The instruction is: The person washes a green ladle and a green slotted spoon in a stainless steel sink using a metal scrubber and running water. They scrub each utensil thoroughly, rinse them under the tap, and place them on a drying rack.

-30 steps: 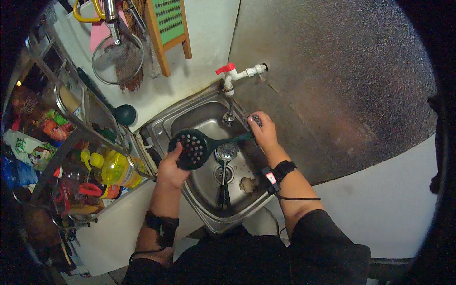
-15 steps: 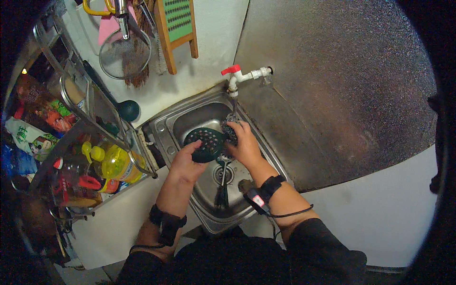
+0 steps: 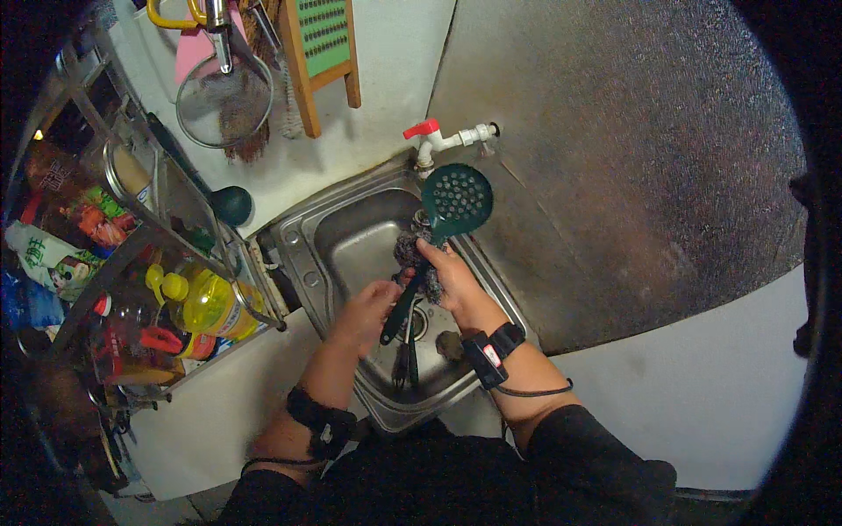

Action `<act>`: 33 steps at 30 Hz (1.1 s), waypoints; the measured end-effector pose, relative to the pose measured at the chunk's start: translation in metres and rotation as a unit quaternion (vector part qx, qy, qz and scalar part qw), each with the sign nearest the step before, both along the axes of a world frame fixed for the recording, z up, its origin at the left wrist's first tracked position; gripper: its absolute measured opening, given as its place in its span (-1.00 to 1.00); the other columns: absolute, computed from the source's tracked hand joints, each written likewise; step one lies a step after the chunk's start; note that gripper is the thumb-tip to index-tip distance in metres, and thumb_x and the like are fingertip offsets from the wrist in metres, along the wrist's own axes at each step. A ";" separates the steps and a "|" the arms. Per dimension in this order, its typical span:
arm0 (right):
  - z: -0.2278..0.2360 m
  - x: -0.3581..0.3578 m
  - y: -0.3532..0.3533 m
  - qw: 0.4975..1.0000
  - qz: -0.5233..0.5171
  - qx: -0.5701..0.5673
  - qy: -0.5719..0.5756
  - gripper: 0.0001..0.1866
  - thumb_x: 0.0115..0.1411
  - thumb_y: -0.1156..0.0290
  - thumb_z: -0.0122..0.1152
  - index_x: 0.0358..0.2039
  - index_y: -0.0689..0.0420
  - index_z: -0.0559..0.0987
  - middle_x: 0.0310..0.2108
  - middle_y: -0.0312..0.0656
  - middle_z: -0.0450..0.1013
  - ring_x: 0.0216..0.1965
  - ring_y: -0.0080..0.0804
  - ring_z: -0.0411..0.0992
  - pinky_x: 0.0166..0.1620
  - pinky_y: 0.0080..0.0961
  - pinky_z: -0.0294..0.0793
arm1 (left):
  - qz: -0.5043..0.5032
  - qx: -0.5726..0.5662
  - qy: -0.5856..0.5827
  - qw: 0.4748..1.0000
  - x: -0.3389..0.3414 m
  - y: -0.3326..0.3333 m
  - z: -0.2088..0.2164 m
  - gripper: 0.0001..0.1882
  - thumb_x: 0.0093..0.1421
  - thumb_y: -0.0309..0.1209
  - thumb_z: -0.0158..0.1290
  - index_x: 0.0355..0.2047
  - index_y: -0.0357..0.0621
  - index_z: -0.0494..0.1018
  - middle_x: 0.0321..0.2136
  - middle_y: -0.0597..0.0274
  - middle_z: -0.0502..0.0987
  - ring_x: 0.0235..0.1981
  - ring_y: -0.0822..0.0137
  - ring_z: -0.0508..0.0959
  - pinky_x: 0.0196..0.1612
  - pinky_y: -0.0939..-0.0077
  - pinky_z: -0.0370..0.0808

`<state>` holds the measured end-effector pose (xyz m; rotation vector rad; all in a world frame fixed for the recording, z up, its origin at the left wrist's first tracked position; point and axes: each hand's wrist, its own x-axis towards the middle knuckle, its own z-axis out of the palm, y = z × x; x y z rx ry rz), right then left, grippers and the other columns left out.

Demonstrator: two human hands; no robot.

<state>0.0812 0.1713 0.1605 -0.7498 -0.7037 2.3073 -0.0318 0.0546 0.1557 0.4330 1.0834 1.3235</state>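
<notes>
A dark green slotted skimmer (image 3: 458, 197) is tilted over the far right side of the sink, its perforated head near the tap and its handle slanting down toward me. My right hand (image 3: 453, 279) is closed round the upper handle, with a grey steel-wool scourer (image 3: 406, 250) pressed against it. My left hand (image 3: 368, 309) is beside the lower handle; its fingers are blurred and partly hidden, so its grip is unclear. Below, a dark utensil (image 3: 402, 364) lies by the drain in the steel sink (image 3: 351, 230), and a brownish lump (image 3: 449, 344) rests to its right.
A white tap (image 3: 430, 145) with a red lever juts from the wall behind the sink. At left a metal rack (image 3: 114, 175) carries bottles and packets, and a dark ladle (image 3: 231, 206) hangs by it. A round strainer (image 3: 224, 101) and a green grater (image 3: 324, 39) hang above.
The skimmer has swung round: its head moved from my left hand to the far right by the tap. My right hand now grips its handle, and my left hand has shifted nearer and rightward.
</notes>
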 end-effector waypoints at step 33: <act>0.022 -0.010 -0.009 0.978 -0.169 0.090 -0.087 -0.84 0.00 0.44 0.03 -0.38 0.22 0.41 -0.51 -0.20 0.39 -0.55 -0.46 0.35 -0.47 -0.58 0.37 | -0.077 -0.073 -0.058 0.993 0.031 0.014 0.007 -0.51 0.16 0.10 -0.36 -0.57 -0.06 0.23 -0.81 0.47 0.12 -0.85 0.59 0.06 -0.79 0.69 -0.03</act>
